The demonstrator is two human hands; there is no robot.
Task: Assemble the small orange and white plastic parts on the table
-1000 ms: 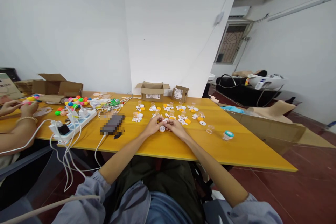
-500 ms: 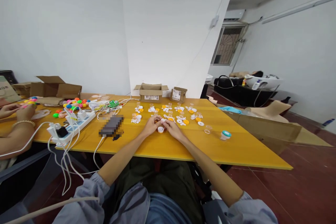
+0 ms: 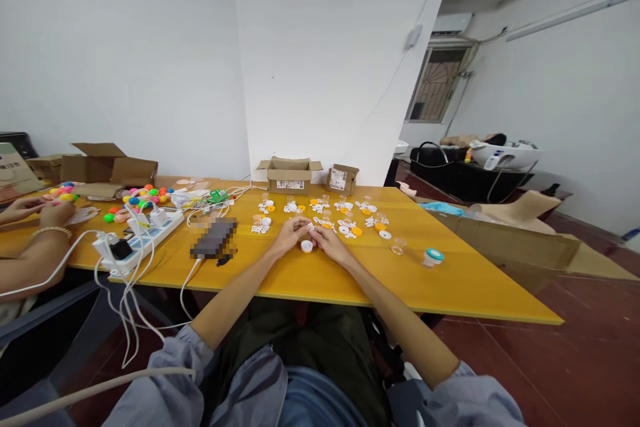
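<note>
My left hand and my right hand meet over the yellow table, fingertips together on a small white and pink part too small to make out. A white round cap lies on the table just below the fingertips. Beyond the hands are several small white and orange caps and clear little cups. A clear cup and a small jar with a teal lid stand to the right of my right hand.
Two open cardboard boxes stand at the table's far edge by the wall. A dark phone and a white power strip with cables lie to the left. Another person's hands handle coloured balls at far left.
My hands stay together at the same spot, fingers shifting slightly on the small part. The view has swayed a little.
</note>
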